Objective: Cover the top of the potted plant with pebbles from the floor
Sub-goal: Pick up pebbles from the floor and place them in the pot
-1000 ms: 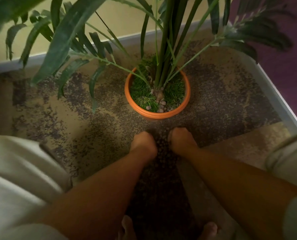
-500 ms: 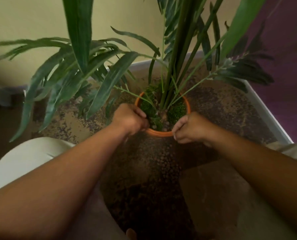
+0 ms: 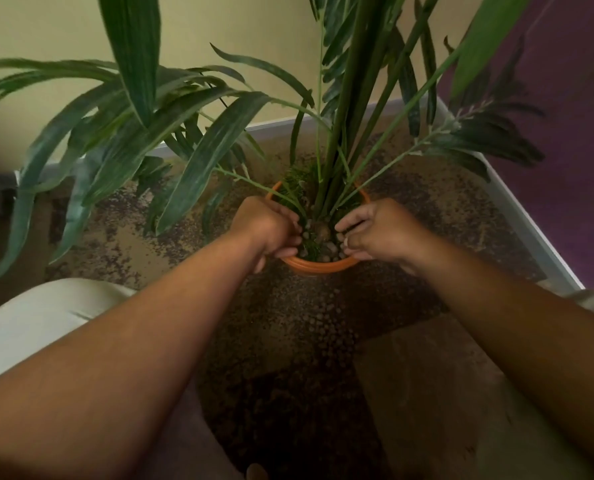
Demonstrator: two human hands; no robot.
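An orange pot (image 3: pixel 318 268) holds a tall plant (image 3: pixel 344 133) with green moss around its stems. A few grey-brown pebbles (image 3: pixel 323 235) lie on the moss at the near side of the stems. My left hand (image 3: pixel 268 230) hangs over the pot's left rim, fingers curled into a loose fist. Over the right rim, my right hand (image 3: pixel 380 233) is curled too, with its fingertips pointing at the stems. What each fist holds is hidden. A dark strip of loose pebbles on the floor (image 3: pixel 323 327) runs from the pot towards me.
Long leaves (image 3: pixel 198 161) spread low over the floor to the left of the pot. A pale skirting edge (image 3: pixel 517 220) and a purple wall close off the right side, with a yellow wall behind. My knees in light cloth (image 3: pixel 46 323) flank the pebble strip.
My hands left the pebbles on the floor, rose as fists to the pot's near rim, and now sit over the pot on either side of the stems. The view moved closer.
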